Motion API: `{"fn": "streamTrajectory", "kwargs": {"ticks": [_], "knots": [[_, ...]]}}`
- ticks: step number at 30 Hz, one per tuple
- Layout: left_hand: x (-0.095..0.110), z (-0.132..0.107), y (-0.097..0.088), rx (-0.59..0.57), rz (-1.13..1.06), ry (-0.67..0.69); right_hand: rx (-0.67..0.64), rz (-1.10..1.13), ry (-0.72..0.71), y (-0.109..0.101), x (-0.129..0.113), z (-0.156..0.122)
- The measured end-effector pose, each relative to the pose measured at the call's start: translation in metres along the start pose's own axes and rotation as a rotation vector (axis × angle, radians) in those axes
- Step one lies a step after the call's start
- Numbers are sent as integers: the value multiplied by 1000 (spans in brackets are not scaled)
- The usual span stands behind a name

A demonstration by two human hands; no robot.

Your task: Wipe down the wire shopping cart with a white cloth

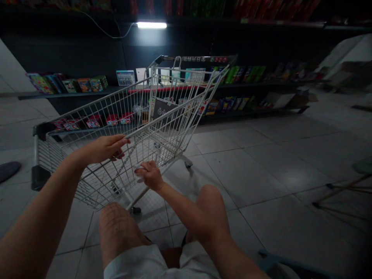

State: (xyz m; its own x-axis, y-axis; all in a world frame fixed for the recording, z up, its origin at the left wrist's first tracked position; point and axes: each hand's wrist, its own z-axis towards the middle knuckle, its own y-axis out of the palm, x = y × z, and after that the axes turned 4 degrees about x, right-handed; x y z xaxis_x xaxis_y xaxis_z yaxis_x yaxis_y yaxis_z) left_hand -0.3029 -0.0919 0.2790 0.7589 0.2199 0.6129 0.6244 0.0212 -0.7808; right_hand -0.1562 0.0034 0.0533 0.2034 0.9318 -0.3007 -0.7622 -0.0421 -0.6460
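A white wire shopping cart stands in front of my knees, turned sideways with its handle on the far side. My left hand grips the cart's near top rim, fingers curled over the wire. My right hand is lower, fingers closed and pressing what looks like a small white cloth against the cart's side mesh. I cannot see anything inside the basket. I am seated, my bare knees showing below the cart.
Dark shelves with colourful boxed goods run along the back wall under a lit tube lamp. Grey tiled floor spreads to the right. A stool's legs stand at the right edge, a dark mat at the left.
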Motion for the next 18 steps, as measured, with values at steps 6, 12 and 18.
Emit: {"fn": "streamTrajectory", "kwargs": {"ticks": [6,12,18], "knots": [[1,2,0,8,-7,-13,95,67,0,-7,-1,7],[2,3,0,0,-9,-24,41,100,165,15,-12,-31],[5,2,0,5,-6,-32,-37,219,444,4,-44,-62]]}}
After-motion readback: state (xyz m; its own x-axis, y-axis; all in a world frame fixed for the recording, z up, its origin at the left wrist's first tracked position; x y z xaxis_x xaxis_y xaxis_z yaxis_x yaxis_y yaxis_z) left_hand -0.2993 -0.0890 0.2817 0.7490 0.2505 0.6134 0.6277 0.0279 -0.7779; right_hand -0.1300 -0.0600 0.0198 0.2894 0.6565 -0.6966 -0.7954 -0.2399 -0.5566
